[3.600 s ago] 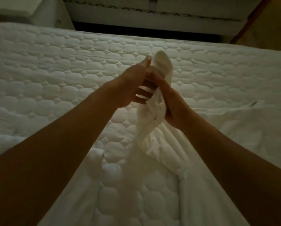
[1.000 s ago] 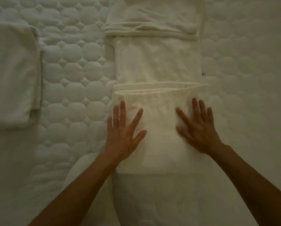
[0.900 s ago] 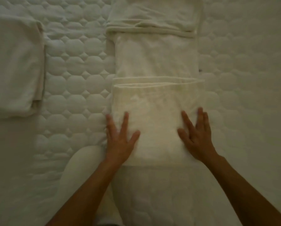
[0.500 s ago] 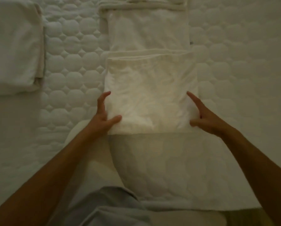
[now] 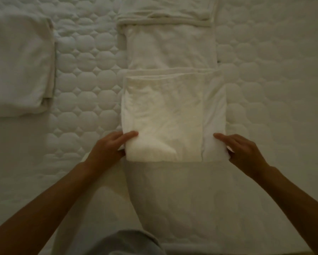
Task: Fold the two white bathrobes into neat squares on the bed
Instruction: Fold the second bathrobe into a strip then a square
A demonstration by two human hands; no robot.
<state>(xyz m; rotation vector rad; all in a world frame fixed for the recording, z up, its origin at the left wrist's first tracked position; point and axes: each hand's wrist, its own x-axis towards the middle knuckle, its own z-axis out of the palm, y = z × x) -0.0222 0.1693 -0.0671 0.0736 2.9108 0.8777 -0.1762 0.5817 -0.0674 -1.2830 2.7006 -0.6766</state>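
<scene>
While the long white soft bathrobe [image 5: 171, 111] lies half folded in the middle of the white bumpy bed [image 5: 84, 85] | left hand [image 5: 108, 146] and right hand [image 5: 243, 151] each pinch a near corner | next move likely needs both corners lifted together and flipped forward.

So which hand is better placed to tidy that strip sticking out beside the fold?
The right hand, probably: it pinches the strip at its near corner; the left hand grips the bathrobe across from it.

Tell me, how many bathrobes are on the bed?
2. The folded robe lies at the far left; the middle robe, half folded, stretches up the centre. More may lie out of view.
</scene>
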